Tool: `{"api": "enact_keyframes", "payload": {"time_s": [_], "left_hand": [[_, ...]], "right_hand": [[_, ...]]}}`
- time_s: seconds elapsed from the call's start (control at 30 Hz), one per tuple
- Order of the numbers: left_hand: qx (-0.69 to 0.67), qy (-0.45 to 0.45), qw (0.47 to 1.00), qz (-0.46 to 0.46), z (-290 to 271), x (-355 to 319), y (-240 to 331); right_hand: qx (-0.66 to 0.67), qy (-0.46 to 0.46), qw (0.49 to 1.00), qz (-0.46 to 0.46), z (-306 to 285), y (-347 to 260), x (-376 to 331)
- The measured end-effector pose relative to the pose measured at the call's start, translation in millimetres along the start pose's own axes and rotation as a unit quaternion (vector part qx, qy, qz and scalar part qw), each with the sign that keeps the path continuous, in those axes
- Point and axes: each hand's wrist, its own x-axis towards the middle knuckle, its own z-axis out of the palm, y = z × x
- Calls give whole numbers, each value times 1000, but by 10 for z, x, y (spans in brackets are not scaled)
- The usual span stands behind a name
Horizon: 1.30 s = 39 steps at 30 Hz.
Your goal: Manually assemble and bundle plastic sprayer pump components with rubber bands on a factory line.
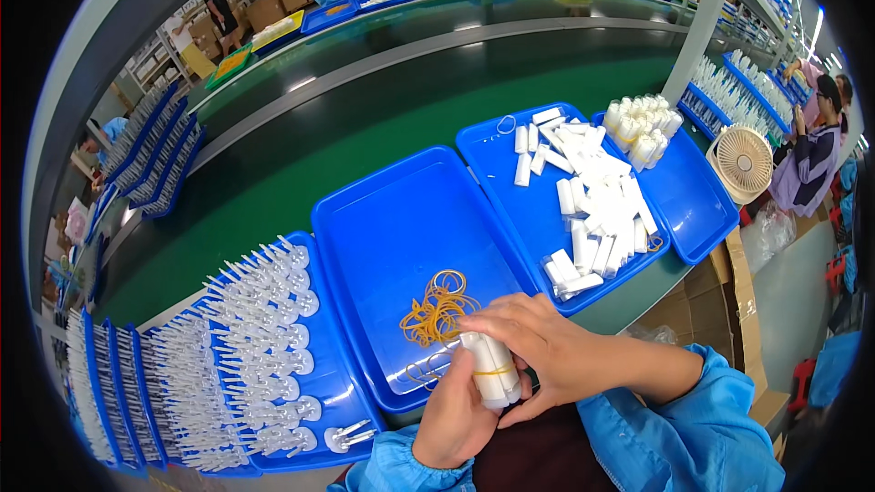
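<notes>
A bundle of white tubes [493, 386], with a yellow rubber band round its middle, is held close in front of me. My left hand [458, 421] wraps it from the left side, thumb along its near face. My right hand [538, 346] curves over the top and right of it, fingertips against the tube ends. Just beyond the hands, a loose heap of yellow rubber bands [436, 312] lies in a blue tray [392, 219]. Some fingers of both hands are hidden behind the bundle.
Loose white tubes [602, 191] fill a blue tray on the right; banded bundles [643, 123] stand beyond it. Clear long-stemmed plastic parts [264, 355] crowd trays on the left. A green conveyor belt [365, 128], a metal post [702, 27] and a small fan [743, 164] are nearby.
</notes>
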Motion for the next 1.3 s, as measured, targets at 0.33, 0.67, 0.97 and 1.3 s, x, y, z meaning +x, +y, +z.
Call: {"api": "enact_keyframes", "payload": {"time_s": [0.33,0.67,0.97,1.3], "left_hand": [[60,11,995,84,57,-32,-63],[115,-87,979,142,-152,12,-224],[383,7,913,138,-202,-1003,369],[821,309,466,119,-365,-1377,558]], "right_hand": [[-17,77,997,-4,176,47,-14],[-3,128,991,-23,27,-28,-249],[179,517,810,212,-1634,1107,-1348],[-401,315,776,372,-1984,2279,-1838]]}}
